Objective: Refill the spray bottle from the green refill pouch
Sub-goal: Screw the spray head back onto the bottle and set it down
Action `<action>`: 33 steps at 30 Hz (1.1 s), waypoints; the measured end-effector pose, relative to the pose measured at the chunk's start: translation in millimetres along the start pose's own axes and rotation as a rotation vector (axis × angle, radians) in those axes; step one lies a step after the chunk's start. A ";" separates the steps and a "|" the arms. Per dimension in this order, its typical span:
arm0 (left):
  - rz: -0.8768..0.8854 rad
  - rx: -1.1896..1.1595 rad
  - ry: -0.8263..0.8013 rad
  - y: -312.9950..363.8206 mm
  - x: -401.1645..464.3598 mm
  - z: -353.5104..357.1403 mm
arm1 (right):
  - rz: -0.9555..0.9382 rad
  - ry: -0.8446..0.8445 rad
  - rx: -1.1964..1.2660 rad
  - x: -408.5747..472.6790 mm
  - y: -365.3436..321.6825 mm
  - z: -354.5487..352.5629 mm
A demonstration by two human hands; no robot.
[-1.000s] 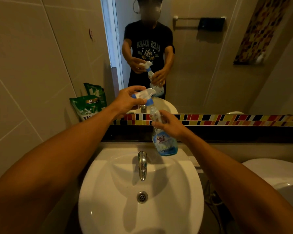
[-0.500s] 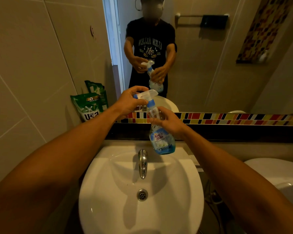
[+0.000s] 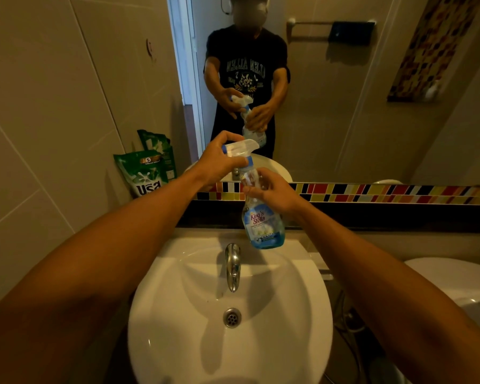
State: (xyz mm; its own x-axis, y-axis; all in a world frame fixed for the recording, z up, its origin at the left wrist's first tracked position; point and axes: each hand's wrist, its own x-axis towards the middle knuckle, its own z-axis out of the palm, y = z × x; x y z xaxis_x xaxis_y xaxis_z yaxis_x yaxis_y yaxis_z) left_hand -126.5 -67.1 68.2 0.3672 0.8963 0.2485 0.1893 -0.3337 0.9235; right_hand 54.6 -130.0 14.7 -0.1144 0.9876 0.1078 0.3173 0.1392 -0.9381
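The right hand (image 3: 272, 194) covers the neck of the spray bottle (image 3: 263, 225), and the small print under its "King's Stella" label is too fine to read. The clear bottle, blue at the base, carries a white trigger head (image 3: 240, 148) with a blue collar. It hangs tilted above the white sink (image 3: 302, 314), behind the tap (image 3: 232, 266). The left hand (image 3: 219, 162) grips the trigger head. The green refill pouch (image 3: 144, 173) leans against the tiled wall, well left of both hands.

Both forearms extended forward; left hand (image 3: 216, 164) curled around a spray head, right hand (image 3: 275, 192) gripping a bottle neck.
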 end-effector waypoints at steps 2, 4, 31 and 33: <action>0.011 -0.021 0.019 0.1 -0.3 2.9 | -0.003 -0.004 0.007 0.0 -2.6 -0.2; 0.039 -0.037 0.033 -1.8 -0.5 5.5 | -0.007 -0.004 0.003 0.2 -6.1 0.2; 0.099 -0.170 0.046 -9.0 11.6 11.5 | -0.036 -0.006 0.028 15.4 -2.3 -6.0; 0.067 -0.205 0.024 -9.1 12.9 9.5 | -0.031 0.004 0.029 17.8 -0.4 -6.9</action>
State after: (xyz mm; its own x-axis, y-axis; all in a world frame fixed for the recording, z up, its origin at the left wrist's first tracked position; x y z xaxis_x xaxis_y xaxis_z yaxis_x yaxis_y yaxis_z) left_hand -114.8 -55.3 60.3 0.3507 0.8817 0.3156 -0.0247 -0.3282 0.9443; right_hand 58.9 -112.0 19.2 -0.1201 0.9831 0.1381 0.2859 0.1674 -0.9435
